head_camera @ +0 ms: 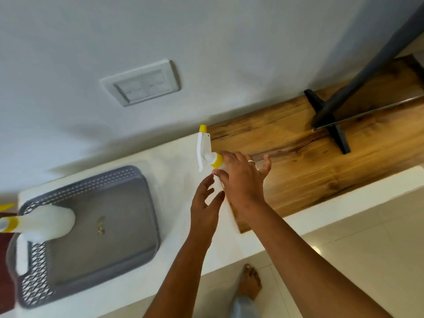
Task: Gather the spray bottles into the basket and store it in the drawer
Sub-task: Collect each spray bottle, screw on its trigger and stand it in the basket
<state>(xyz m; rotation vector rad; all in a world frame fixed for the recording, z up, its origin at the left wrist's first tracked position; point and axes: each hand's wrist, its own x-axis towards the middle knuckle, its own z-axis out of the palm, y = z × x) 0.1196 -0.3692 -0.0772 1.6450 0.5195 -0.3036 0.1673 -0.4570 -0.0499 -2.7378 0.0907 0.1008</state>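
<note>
A grey perforated basket (128,180) sits on the white counter at the left. One white spray bottle with a yellow collar (49,222) lies inside it at its left end. My right hand (243,177) grips a second white spray bottle (205,149) by its body, the yellow nozzle pointing toward the wall. Just below and left of the held bottle is my left hand (205,204), fingers spread and holding nothing. No drawer is in view.
The white counter (174,154) meets a wooden top (309,166) on the right, where a black screen stand (330,120) rests. A wall socket plate (141,82) is behind. My bare foot (250,283) stands on the tiled floor below.
</note>
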